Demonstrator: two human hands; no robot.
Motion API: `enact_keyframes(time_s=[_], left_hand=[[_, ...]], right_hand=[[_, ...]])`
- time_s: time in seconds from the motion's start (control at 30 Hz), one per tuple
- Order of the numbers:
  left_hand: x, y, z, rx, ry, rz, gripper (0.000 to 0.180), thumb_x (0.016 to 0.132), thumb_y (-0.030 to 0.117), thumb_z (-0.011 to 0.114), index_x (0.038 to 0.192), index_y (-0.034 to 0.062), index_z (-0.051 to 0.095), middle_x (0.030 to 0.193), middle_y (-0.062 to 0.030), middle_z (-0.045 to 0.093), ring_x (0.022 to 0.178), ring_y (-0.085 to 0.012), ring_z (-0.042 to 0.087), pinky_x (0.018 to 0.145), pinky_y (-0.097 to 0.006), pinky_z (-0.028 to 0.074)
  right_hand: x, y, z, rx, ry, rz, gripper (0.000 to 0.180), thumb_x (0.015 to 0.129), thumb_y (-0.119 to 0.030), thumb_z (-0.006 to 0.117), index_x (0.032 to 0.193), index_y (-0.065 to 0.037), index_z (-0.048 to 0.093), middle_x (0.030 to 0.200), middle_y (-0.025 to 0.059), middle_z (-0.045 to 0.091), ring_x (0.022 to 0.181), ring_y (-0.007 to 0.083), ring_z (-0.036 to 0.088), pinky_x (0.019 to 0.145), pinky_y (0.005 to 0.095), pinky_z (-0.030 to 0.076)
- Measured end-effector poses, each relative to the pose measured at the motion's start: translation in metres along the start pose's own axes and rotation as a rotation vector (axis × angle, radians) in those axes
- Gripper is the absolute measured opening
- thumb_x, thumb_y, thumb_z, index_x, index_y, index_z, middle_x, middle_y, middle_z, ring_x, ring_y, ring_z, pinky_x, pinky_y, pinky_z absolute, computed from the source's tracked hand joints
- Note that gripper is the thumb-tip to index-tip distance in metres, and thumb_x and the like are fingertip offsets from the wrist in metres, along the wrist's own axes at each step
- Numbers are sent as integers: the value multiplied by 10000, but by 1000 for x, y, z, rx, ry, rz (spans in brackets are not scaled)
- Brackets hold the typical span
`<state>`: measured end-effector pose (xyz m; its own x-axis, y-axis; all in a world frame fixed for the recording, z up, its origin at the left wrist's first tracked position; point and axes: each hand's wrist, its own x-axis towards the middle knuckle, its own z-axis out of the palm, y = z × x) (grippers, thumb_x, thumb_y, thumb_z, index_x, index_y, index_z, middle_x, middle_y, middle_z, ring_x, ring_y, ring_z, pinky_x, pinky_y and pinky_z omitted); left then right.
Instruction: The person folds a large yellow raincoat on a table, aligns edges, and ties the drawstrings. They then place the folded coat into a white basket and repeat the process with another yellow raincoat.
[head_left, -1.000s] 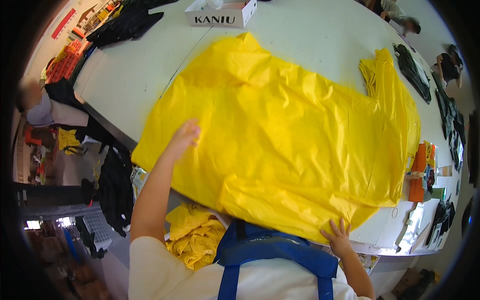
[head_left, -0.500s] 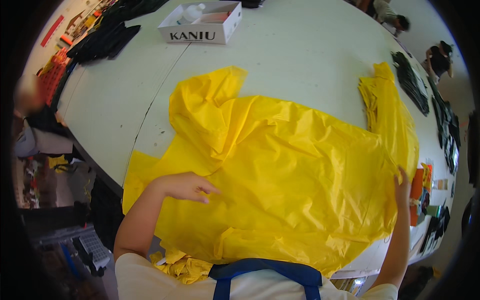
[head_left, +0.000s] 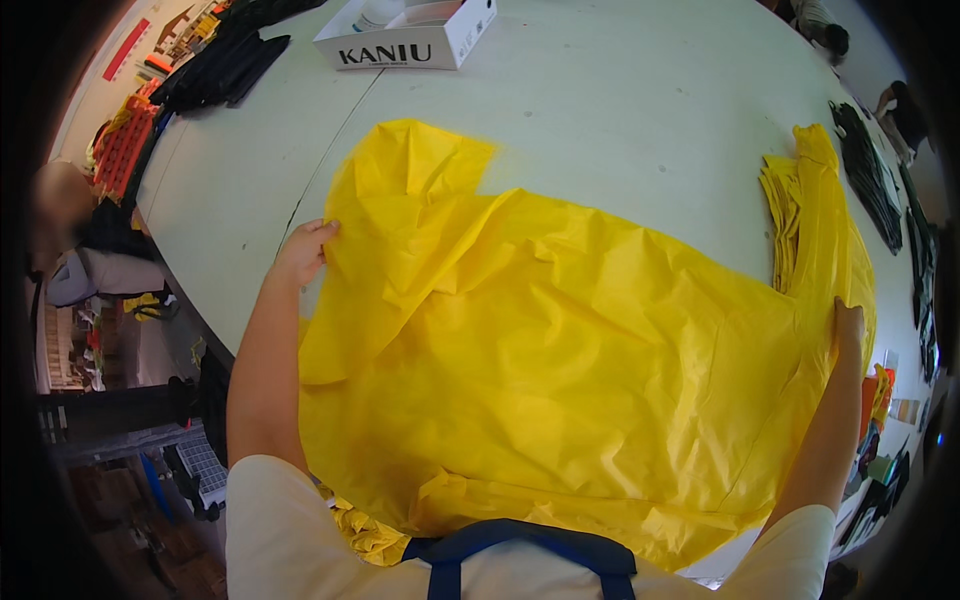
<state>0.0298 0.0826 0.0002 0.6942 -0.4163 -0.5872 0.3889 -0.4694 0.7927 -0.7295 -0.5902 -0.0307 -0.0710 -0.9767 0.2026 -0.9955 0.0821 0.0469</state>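
Fabric, a big sheet of thin yellow material [head_left: 580, 370], lies spread and rumpled across the near part of the white table [head_left: 620, 110], its lower edge hanging over the rim toward the person's body and a peaked flap reaching away toward the table's middle. The left hand [head_left: 305, 250] is at the sheet's left edge with the fingers curled onto the cloth, seemingly pinching it; the right hand [head_left: 850, 325] rests at the far right edge, fingers closed over the fabric there, though how firmly it grips cannot be told. With both arms stretched wide, the sensible way to handle this is to pull evenly outward from both edges so the creases in the middle flatten, keeping the cloth low against the table so no air is trapped under it. Just beyond the right hand sits a stack of folded yellow pieces [head_left: 790, 215], touching or overlapped by the sheet. Farther out, a white open cardboard box [head_left: 410, 35] stands at the far side, dark garments [head_left: 225, 65] lie at the left corner, and more dark items [head_left: 870, 175] lie along the right rim. Off the table to the left are red crates [head_left: 125, 145] and cluttered floor; another person sits there at the edge.
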Motion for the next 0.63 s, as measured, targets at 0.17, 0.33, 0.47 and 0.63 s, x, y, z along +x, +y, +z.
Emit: enact_keyframes(time_s=[0.17, 0.33, 0.47, 0.63], left_hand=[[-59, 55, -61, -342, 37, 249, 325, 930, 260, 547, 1136, 10, 568, 1115, -74, 625, 1039, -197, 577, 895, -334, 453], [-151, 88, -209, -462, 142, 501, 324, 943, 284, 526, 1165, 52, 569, 1158, -75, 613, 1109, -203, 557, 947, -345, 418], [-243, 132, -152, -146, 329, 487, 317, 919, 341, 555, 1087, 77, 602, 908, 5, 617, 788, -91, 565, 664, -228, 429], [-184, 195, -150, 378, 549, 338, 276, 862, 385, 609, 928, 118, 619, 653, 75, 493, 479, -36, 380, 427, -182, 256]], right_hand=[[-23, -25, -71, 340, -65, -157, 373, 886, -374, 505, 1014, -55, 651, 959, 182, 657, 915, 362, 607, 798, 396, 464], [5, 169, -108, 557, 168, -17, 429, 939, -391, 485, 1156, -51, 628, 1084, 138, 656, 958, 270, 618, 842, 331, 472], [-36, 206, -146, 768, 169, 177, 514, 929, -455, 496, 1232, -48, 580, 1117, 117, 650, 979, 228, 617, 817, 317, 489], [-18, 183, -170, 777, 96, 227, 424, 934, -409, 516, 1166, -65, 606, 889, 99, 632, 757, 181, 614, 648, 262, 521]])
